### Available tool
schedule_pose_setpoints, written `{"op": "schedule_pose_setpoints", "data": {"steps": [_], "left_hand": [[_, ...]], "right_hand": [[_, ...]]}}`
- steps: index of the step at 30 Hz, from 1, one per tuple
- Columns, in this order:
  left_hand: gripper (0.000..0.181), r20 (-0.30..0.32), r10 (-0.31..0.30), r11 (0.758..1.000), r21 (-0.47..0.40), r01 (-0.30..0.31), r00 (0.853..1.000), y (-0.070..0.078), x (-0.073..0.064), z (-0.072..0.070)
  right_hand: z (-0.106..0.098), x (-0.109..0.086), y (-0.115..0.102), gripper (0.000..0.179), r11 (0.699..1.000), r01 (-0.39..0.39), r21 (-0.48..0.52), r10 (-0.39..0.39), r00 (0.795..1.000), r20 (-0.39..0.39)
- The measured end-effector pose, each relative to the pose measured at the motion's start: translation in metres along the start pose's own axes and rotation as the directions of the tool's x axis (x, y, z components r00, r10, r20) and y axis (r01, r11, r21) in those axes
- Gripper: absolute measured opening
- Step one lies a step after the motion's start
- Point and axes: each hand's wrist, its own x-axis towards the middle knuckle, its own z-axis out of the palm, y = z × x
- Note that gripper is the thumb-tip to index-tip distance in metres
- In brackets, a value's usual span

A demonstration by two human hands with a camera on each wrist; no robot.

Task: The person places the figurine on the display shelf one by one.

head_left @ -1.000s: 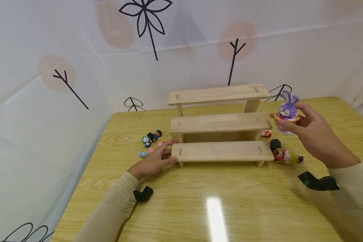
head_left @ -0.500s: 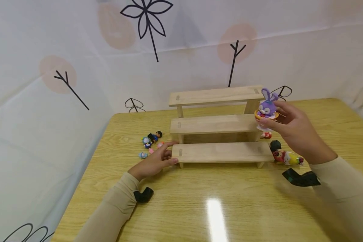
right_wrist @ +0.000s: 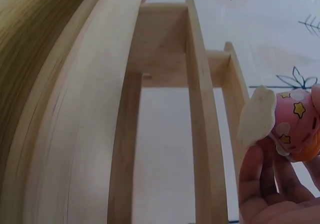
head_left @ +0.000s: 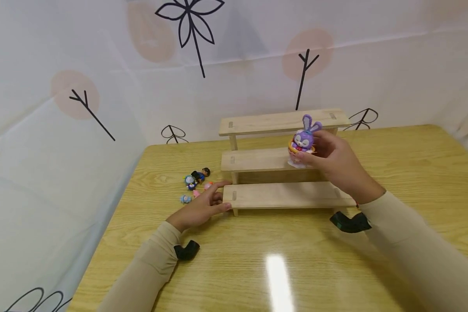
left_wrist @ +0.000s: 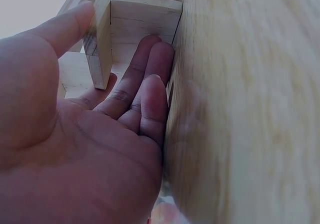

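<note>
My right hand (head_left: 342, 168) grips a purple rabbit figurine (head_left: 303, 139) upright between thumb and fingers. In the head view it overlaps the middle board of a three-tier wooden display stand (head_left: 284, 196). The right wrist view shows the figurine's pink, star-dotted lower part (right_wrist: 295, 116) and its pale flat base (right_wrist: 257, 115) beside the boards. My left hand (head_left: 198, 211) holds the left end of the stand's lowest board. Its thumb lies at the front corner and its index finger reaches behind; in the left wrist view the other fingers (left_wrist: 154, 102) tuck under the board.
Left of the stand, several small figurines lie on the wooden table (head_left: 234, 264), among them a dark-haired one (head_left: 201, 174), a penguin-like one (head_left: 190, 182) and a light blue one (head_left: 185, 199). A patterned white cloth (head_left: 242, 65) hangs behind. My right arm hides the figurines on the right.
My right hand has carried the rabbit figurine leftward, from beyond the stand's right end to in front of its right half. The left hand has stayed at the lowest board.
</note>
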Motion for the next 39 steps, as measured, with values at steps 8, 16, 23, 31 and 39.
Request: {"op": "schedule_pose_setpoints", "data": {"steps": [8, 16, 23, 31, 39], "left_hand": [[0.068, 0.006, 0.007, 1.000, -0.011, -0.007, 1.000, 0.000, 0.000, 0.000], [0.068, -0.011, 0.012, 1.000, 0.020, -0.012, 1.000, 0.002, 0.000, 0.000], [0.066, -0.013, 0.001, 1.000, 0.022, 0.000, 1.000, 0.001, 0.000, 0.000], [0.064, -0.012, 0.003, 1.000, 0.014, -0.003, 1.000, -0.003, 0.001, 0.000], [0.066, 0.001, 0.016, 1.000, 0.011, -0.017, 1.000, -0.003, 0.001, -0.001]], "right_hand": [[0.030, 0.017, -0.005, 0.048, 0.998, 0.062, 0.034, -0.063, 0.997, 0.053], [0.052, 0.028, -0.011, 0.058, 0.995, 0.068, 0.072, -0.076, 0.991, 0.107], [0.067, 0.036, -0.011, 0.059, 0.991, 0.088, 0.100, -0.099, 0.989, 0.112], [0.086, 0.044, -0.015, 0.058, 0.979, 0.144, 0.143, -0.164, 0.976, 0.144], [0.096, 0.048, -0.017, 0.062, 0.978, 0.154, 0.143, -0.178, 0.969, 0.172]]}}
